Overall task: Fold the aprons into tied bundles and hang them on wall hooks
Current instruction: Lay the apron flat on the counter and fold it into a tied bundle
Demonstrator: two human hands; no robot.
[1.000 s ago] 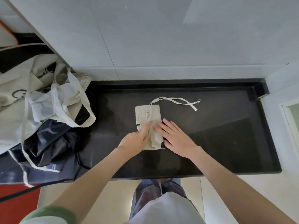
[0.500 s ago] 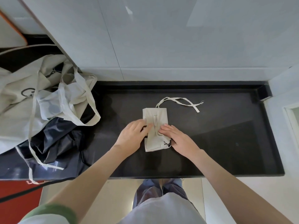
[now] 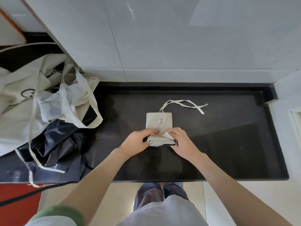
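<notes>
The beige apron (image 3: 158, 122) lies folded on the black table (image 3: 228, 144), right of the heap of bags (image 3: 48, 103) and well apart from it, its near end rolled up between my hands. Its tie strap (image 3: 184, 106) trails loose off the far end, further from the heap. I judge the roll could spring open or run crooked if one side slackens when I reach for that strap. My left hand (image 3: 138, 141) and right hand (image 3: 183, 141) each pinch one end of the roll in a curled grip.
</notes>
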